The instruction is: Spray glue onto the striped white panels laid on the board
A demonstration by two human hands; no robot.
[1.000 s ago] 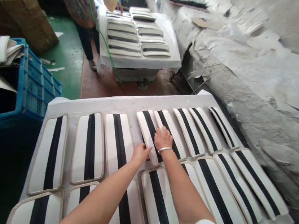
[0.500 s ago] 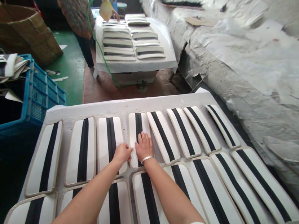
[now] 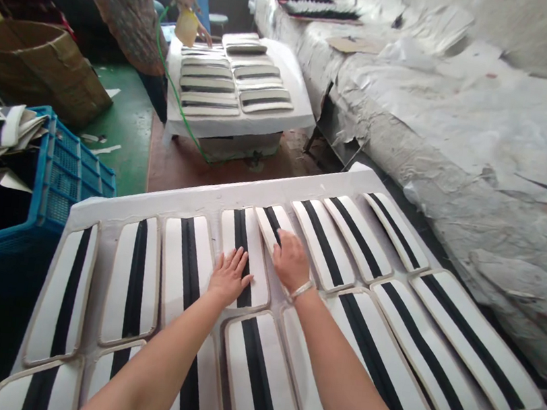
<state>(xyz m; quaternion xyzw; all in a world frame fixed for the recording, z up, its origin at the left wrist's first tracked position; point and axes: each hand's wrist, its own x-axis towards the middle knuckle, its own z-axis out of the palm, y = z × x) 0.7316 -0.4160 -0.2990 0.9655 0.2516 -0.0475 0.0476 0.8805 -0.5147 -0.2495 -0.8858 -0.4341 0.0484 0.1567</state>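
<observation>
Rumpled, pale ledge (image 3: pixel 459 155) stands beyond and to the right of my right hand (image 3: pixel 292 264). White-covered surface (image 3: pixel 179 200) lies under both hands, bearing rows of striped panels (image 3: pixel 134 281). Beneath my left hand (image 3: pixel 231 276) is one white panel (image 3: pixel 252 246); just right of it, the neighbouring panel (image 3: pixel 269 221) sits under my right hand. Left hand: fingers spread, palm down. Right hand: fingers curled at the neighbouring panel; thumb hidden, so I cannot tell whether it pinches. Recommended, in my judgement: steady the left one with light, even pressure and guide the other by its edge, without lapping them. Orientation: both long axes run away from me, far ends leaning left, the right one more so; each black stripe (image 3: pixel 241 224) follows its axis.
</observation>
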